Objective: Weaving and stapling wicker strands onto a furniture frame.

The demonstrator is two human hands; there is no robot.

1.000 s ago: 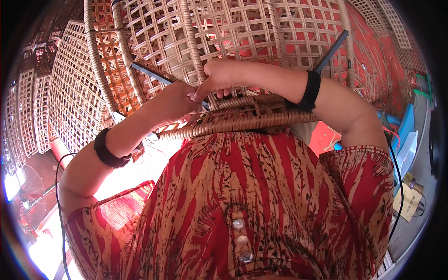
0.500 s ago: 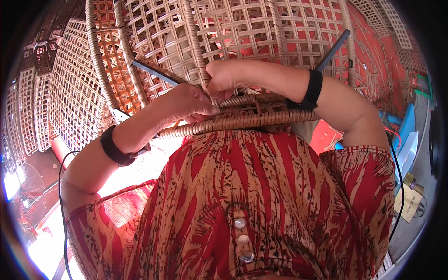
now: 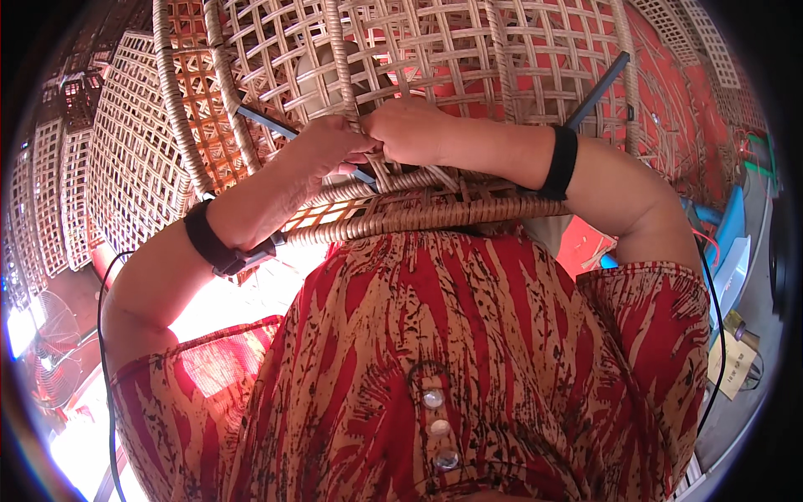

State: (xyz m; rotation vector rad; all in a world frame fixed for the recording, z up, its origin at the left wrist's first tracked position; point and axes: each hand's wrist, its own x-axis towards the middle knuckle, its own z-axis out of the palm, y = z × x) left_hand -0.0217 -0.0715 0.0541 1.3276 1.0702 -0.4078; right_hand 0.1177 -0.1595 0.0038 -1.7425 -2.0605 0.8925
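Note:
In front of my body stands a large piece of open-weave wicker (image 3: 452, 63) with cord-wrapped ribs. My left hand (image 3: 329, 147) is closed, its fingers pinched together at the middle rib (image 3: 337, 50). Touching it from the other side is my right hand (image 3: 410, 130), also closed, its knuckles upward. Whatever the fingertips hold is hidden between the two hands. Below them, a thick wrapped wicker edge (image 3: 418, 219) lies against my patterned red clothing. Dark straight bars (image 3: 598, 89) show at the right and left of the weave.
More woven wicker panels (image 3: 138, 134) stand at the left. A wire fan (image 3: 57, 335) is at far left. On the right are a red surface (image 3: 669, 109) littered with cut strands, a blue object (image 3: 729, 243) and a yellowish paper (image 3: 729, 366). Black cables run beside both arms.
My left hand has risen from the lower wrapped edge to the middle rib. The right hand has shifted slightly right, and the two hands now meet.

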